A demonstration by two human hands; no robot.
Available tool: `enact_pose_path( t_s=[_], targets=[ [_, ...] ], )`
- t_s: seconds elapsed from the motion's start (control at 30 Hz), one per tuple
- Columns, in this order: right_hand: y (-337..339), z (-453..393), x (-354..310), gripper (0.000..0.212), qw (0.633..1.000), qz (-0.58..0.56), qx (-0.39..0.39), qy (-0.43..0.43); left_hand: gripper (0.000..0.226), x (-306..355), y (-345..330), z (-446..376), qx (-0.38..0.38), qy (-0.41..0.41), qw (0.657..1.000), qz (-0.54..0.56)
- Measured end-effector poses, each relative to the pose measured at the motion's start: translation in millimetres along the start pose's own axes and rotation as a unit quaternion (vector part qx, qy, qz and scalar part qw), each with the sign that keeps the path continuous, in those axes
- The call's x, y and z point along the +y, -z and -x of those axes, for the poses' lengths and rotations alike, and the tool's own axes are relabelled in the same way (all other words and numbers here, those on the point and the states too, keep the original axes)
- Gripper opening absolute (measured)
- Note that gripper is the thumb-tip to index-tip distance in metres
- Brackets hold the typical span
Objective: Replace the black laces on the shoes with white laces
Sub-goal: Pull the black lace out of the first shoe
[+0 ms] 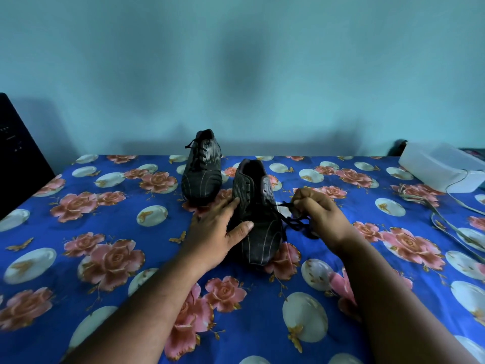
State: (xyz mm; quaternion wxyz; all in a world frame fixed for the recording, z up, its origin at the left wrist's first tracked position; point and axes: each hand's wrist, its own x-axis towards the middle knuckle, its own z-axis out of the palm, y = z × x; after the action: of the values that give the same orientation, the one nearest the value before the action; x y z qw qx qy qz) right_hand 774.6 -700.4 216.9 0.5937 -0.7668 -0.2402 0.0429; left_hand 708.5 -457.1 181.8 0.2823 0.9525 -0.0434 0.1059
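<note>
Left hand [219, 227] presses flat-fingered on near shoe [258, 219] mid-bed toward the far edge, right hand [315, 208] pinches limp black lace [291, 222]; soft, light cord, likely best pulled near eyelets.

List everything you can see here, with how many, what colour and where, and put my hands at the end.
dark striped lace-up shoe with black lace still threaded: one, black-grey, far centre of the cloth, toe toward the camera
dark striped shoe being unlaced: one, black-grey, centre, toe toward the camera
loose black shoelace: one, black, trailing from the near shoe's right side
blue floral cloth: one, blue with pink roses and white ovals, covering the surface
white plastic box: one, white, far right
pale cords or laces: number unclear, whitish, right side of the cloth
dark panel: one, black, far left edge
left hand: one, rests on the near shoe's left side
right hand: one, fingers pinch the black lace
</note>
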Motion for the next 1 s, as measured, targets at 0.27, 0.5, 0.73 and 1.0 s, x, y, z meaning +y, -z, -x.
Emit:
enact_pose_path(
  t_s=[0.27, 0.5, 0.73, 1.0],
  targets=[
    [24, -9, 27, 0.013, 0.949, 0.209, 0.213, -0.097, 0.090, -1, 5, -3, 0.002, 0.016, 0.997, 0.081],
    [13, -12, 29, 0.026, 0.939, 0.295, 0.173, -0.039, 0.032, 7, 15, -19, 0.056, 0.023, 0.995, 0.082],
    [-15, -12, 38, 0.037, 0.978, 0.205, -0.004, 0.041, 0.012, 22, 2, -31, 0.148, 0.022, 0.986, 0.072],
    [-13, -12, 42, 0.062, 0.975, 0.220, -0.012, 0.041, 0.006, 24, -9, -25, 0.168, 0.030, 0.982, 0.080]
  ],
)
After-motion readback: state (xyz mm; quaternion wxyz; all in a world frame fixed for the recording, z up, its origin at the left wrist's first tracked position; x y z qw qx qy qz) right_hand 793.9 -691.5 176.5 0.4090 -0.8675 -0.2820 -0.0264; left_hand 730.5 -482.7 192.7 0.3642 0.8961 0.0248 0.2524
